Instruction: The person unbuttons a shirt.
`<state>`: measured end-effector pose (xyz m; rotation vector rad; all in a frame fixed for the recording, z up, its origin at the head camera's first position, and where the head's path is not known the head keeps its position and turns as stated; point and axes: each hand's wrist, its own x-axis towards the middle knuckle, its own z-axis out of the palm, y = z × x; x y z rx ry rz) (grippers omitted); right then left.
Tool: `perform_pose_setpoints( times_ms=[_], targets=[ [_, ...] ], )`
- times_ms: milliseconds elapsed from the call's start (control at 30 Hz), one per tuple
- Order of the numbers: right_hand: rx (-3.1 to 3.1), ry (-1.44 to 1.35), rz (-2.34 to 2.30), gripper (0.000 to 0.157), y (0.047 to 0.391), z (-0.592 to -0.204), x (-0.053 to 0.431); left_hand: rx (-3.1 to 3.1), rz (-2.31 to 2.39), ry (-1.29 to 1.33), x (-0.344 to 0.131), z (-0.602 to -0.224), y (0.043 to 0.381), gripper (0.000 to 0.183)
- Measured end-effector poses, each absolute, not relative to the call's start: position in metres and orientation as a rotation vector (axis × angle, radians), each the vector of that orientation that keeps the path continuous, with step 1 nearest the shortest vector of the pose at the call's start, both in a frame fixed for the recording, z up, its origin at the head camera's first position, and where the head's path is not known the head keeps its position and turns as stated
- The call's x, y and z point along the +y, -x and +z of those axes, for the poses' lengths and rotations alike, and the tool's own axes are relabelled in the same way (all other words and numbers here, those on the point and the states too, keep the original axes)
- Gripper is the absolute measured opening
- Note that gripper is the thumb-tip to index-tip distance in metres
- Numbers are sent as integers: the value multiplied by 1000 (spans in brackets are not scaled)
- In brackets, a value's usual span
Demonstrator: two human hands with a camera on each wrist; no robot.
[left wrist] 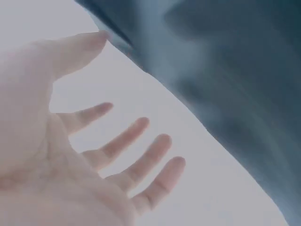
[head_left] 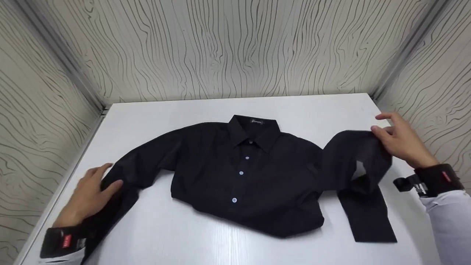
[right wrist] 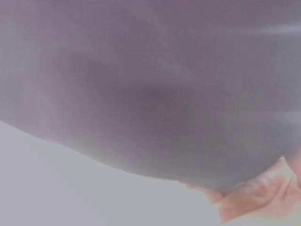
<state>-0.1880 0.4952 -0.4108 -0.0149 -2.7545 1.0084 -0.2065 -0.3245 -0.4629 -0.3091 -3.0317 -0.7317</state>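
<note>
A black long-sleeved shirt point(head_left: 220, 173) lies front up on the white table, its collar towards the back wall and its pale buttons down the middle. At its left sleeve in the head view is my left hand point(head_left: 90, 195). The left wrist view shows that hand point(left wrist: 94, 155) with fingers spread and loosely bent, its thumb tip at the edge of the dark cloth point(left wrist: 225, 84). My right hand point(head_left: 403, 141) pinches the other sleeve point(head_left: 349, 154), which is raised in a loop, its cuff end point(head_left: 373, 221) hanging towards the front. Blurred cloth point(right wrist: 155, 94) fills most of the right wrist view.
The white table point(head_left: 176, 235) reaches back to a wood-grain patterned wall point(head_left: 235, 51). Similar panels stand at both sides, with grey metal posts point(head_left: 60, 55) in the corners. Black straps with small devices point(head_left: 438, 180) circle both wrists.
</note>
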Motion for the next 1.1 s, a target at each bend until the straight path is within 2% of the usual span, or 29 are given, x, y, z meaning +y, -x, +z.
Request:
perform_pose_setpoints(
  times_ms=[67, 167, 233, 367, 433, 500, 600, 667, 900, 1000, 1100],
  targets=[
    [-2805, -20, 939, 51, 190, -426, 497, -2940, -772, 508, -291, -464, 211, 57],
    [-2800, -78, 782, 53, 181, -443, 492, -2809, -786, 787, -242, -469, 218, 45],
    [-2746, -33, 666, 45, 168, -448, 484, -2778, -781, 892, -213, -471, 224, 43],
    [-2674, 78, 553, 16, 129, -450, 461, -2851, -806, 995, -170, -473, 242, 47],
    [-2742, 7, 550, 20, 108, -451, 451, -2912, -822, 1028, -156, -474, 253, 50],
    [-2814, -198, 587, 23, 90, -457, 443, -2957, -809, 1059, -148, -478, 265, 54],
    [-2904, -474, 698, 18, 74, -468, 436, -3080, -715, 1044, -141, -483, 279, 60],
    [-2914, -525, 679, 15, 70, -474, 435, -3160, -634, 1002, -139, -486, 286, 63],
    [-3004, -454, 426, 38, 76, -481, 454, -3334, -539, 747, -145, -490, 306, 79],
    [-3089, -364, 414, 37, 77, -473, 464, -3374, -547, 653, -152, -501, 323, 98],
    [-3185, -256, 443, 28, 77, -459, 473, -3390, -565, 630, -157, -508, 335, 104]
  ],
)
